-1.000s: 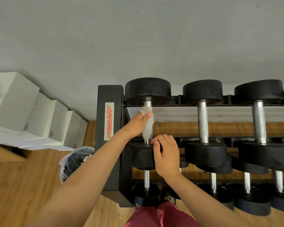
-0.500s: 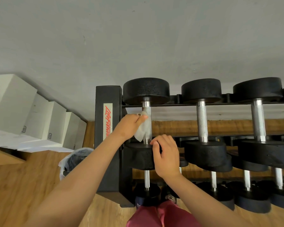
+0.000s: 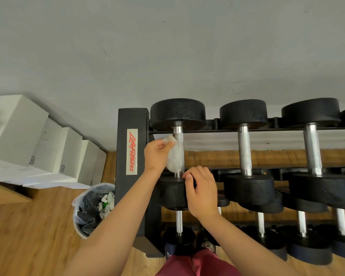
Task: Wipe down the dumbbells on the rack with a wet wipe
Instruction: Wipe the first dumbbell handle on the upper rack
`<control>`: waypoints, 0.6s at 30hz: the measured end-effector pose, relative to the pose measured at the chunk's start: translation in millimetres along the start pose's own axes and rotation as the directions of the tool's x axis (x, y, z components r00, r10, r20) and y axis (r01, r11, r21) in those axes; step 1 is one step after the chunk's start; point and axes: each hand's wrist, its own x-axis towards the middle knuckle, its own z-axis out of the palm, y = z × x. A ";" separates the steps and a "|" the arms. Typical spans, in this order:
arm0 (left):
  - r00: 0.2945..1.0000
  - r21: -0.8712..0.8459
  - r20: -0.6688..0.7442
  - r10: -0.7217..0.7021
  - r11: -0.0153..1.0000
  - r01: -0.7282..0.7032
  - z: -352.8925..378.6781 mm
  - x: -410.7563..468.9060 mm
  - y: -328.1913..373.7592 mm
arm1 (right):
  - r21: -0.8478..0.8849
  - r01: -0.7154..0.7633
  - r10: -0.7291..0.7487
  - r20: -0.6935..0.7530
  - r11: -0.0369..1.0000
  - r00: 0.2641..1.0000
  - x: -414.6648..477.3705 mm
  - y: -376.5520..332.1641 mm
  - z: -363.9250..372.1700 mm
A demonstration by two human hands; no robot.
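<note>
The dumbbell (image 3: 177,114) being cleaned lies at the left end of the rack's (image 3: 122,176) top tier, just beside the black upright post with its red-lettered label; its far head sits on the back rail and its near head on the front one, the knurled steel handle spanning the gap between them. The left hand (image 3: 156,154) pinches a crumpled white wet wipe (image 3: 172,159) between thumb and curled fingers and holds it against the left side of that handle, the wipe draping down towards the near head; the right hand (image 3: 202,193) is clamped on the near head, fingertips hooked over its upper edge next to the handle and the thumb lying across its face. The hands are close but not touching. Two more dumbbells (image 3: 244,148) lie further right on the same tier, with others on the tier below; off the rack's left end a lined waste bin (image 3: 75,216) holding crumpled white scraps stands on the wooden floor, near a row of white boxes (image 3: 18,132) along the wall.
</note>
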 end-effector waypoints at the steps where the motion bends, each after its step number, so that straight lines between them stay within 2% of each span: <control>1: 0.999 -0.060 0.000 -0.038 0.997 0.038 0.9 0.5 3.6 | 0.000 -0.002 0.002 0.001 1.000 1.000 0.0 0.2 0.1; 4: 0.997 -0.139 0.010 -0.071 0.988 0.071 8.2 3.1 17.1 | -0.007 0.000 0.000 0.006 1.000 1.000 0.1 0.4 0.6; 10: 0.986 -0.122 -0.153 -0.069 0.991 0.051 18.5 5.5 17.5 | -0.012 0.001 0.000 0.023 1.000 1.000 1.3 1.0 0.9; 15: 0.984 -0.222 -0.087 -0.158 0.966 0.135 22.7 8.5 30.8 | -0.019 0.007 -0.007 0.017 1.000 1.000 1.3 0.7 0.2; 18: 0.986 -0.161 -0.123 -0.112 0.983 0.092 19.1 9.8 26.0 | -0.020 0.004 -0.004 0.025 1.000 1.000 1.3 0.0 -0.1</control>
